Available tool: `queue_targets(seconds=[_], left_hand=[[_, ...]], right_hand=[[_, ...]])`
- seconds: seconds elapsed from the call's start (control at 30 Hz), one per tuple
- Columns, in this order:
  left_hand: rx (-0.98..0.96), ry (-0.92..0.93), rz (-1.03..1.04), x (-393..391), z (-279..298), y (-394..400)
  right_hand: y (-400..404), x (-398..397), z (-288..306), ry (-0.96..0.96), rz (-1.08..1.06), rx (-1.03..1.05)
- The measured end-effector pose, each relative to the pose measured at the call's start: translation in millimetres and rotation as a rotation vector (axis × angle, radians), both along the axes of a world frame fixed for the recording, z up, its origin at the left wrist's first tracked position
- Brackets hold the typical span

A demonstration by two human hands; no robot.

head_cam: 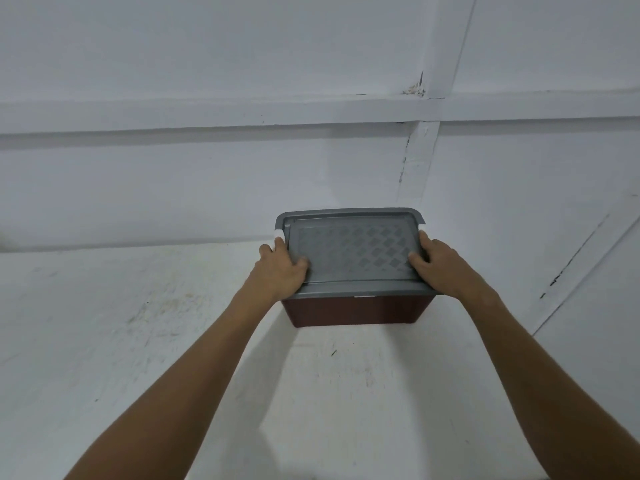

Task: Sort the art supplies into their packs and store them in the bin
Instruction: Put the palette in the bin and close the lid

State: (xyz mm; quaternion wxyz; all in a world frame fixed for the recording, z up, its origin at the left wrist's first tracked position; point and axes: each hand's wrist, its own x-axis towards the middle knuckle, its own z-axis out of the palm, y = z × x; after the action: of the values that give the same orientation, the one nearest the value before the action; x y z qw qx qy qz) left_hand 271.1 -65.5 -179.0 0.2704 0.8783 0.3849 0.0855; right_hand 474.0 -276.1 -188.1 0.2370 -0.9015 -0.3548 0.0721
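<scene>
White painted surface (138, 341), scuffed, met white wall (207, 64) with horizontal ledges at far side. Both arms reached forward. Left hand (282, 268) gripped left edge of grey lid (353, 251), thumb on top; right hand (441, 265) gripped right edge likewise. Dark red bin (353, 311), lidded, sat between hands, far centre.

Lid (349, 252) on bin (353, 311); bin on bench (138, 341), near wall (242, 185) behind. Left hand (282, 268) at lid's left edge, right hand (440, 266) at right edge.
</scene>
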Motion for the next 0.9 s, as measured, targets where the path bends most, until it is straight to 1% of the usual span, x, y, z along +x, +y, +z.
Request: queue_targets(seconds=[0.13,0.3,0.6,0.8,0.9], left_hand=[[0.028,-0.013,0.03,-38,-4,33],[0.085,-0.118,0.019,-102,-10,89],[0.116,-0.185,0.025,-219,-16,196],[0.137,-0.223,0.017,-275,-17,249],[0.146,-0.283,0.035,-294,-14,254]], right_hand=[[36,-36,-3,0.027,0.045,0.059],[92,-96,-6,0.072,0.112,0.13],[200,-204,-8,0.076,0.156,0.155],[255,-259,-13,0.027,0.131,0.193],[269,-279,-11,-0.047,0.097,0.284]])
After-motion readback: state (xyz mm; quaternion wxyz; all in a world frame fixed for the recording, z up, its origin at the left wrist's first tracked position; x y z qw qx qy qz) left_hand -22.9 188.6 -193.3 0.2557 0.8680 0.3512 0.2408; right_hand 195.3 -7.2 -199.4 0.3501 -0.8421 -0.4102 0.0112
